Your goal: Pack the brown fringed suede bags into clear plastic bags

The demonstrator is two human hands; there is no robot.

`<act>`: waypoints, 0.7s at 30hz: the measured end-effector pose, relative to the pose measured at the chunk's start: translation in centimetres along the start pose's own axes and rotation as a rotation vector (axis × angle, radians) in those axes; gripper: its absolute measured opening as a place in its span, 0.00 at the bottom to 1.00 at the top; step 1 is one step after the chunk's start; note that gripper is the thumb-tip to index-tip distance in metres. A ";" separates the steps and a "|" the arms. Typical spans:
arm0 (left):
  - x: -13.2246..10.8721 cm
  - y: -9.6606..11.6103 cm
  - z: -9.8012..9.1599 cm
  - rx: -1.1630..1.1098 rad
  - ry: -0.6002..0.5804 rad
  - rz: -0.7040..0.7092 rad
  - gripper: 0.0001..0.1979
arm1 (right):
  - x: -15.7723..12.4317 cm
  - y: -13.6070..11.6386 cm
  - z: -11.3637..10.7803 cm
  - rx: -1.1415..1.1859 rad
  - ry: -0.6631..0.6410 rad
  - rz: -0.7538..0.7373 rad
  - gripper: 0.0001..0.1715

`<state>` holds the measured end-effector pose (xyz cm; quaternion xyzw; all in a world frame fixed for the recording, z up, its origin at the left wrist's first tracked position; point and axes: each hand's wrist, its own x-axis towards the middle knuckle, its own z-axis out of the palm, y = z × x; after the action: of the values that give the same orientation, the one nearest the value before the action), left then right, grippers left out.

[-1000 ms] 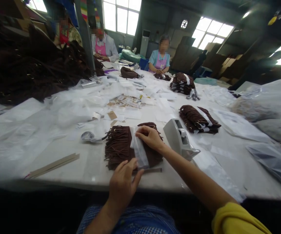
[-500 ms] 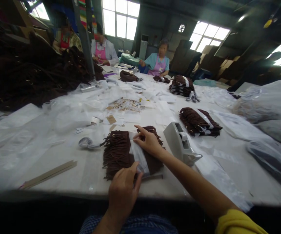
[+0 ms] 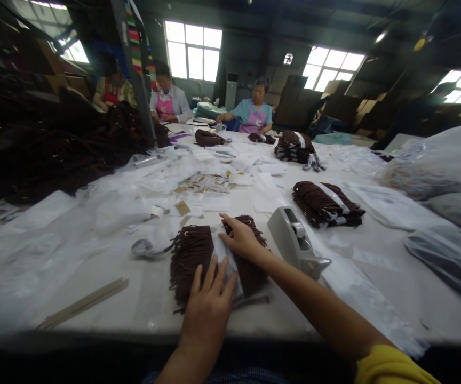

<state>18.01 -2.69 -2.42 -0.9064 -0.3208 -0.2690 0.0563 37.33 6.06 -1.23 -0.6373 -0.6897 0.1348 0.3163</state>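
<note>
A dark brown fringed piece (image 3: 192, 250) with metal eyelets lies in front of me, a white paper band (image 3: 223, 249) running across its middle. Spread flat, my left hand (image 3: 210, 301) rests on the band's near part and the fringe beside it. My right hand (image 3: 240, 237) lies over the far part of the band and the brown material, fingers extended. Just right of the piece stands a grey tape dispenser (image 3: 294, 240). To its left is a plastic-wrapped bit (image 3: 142, 247) joined to a dark strap.
Banded brown fringed bundles (image 3: 326, 204) and a taller stack (image 3: 294, 146) lie to the right. Cardboard strips (image 3: 84, 304) and clear plastic bags (image 3: 26, 250) are at left. Small tags (image 3: 204, 183) lie mid-table. Several people sit across, one in a purple apron (image 3: 254, 118).
My left hand has gone from curled fingers at the band's near end to lying flat on it. My right hand stays at the far end, pressed lower. The view has tilted slightly.
</note>
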 end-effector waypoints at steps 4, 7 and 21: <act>0.2 -0.3 0.6 -0.002 -0.125 0.070 0.23 | 1.0 -0.2 0.0 -0.066 -0.012 -0.016 0.36; 0.1 -0.2 0.7 -0.014 -0.165 0.053 0.25 | 1.4 -0.6 -0.7 -0.058 0.001 -0.024 0.34; -0.2 -1.1 1.6 -0.029 -0.164 0.109 0.25 | -14.4 6.6 -15.9 -0.185 0.398 0.498 0.18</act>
<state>17.92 -1.51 -3.93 -0.9422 -0.2704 -0.1951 0.0312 52.09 -10.30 3.19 -0.8262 -0.4467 0.0178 0.3430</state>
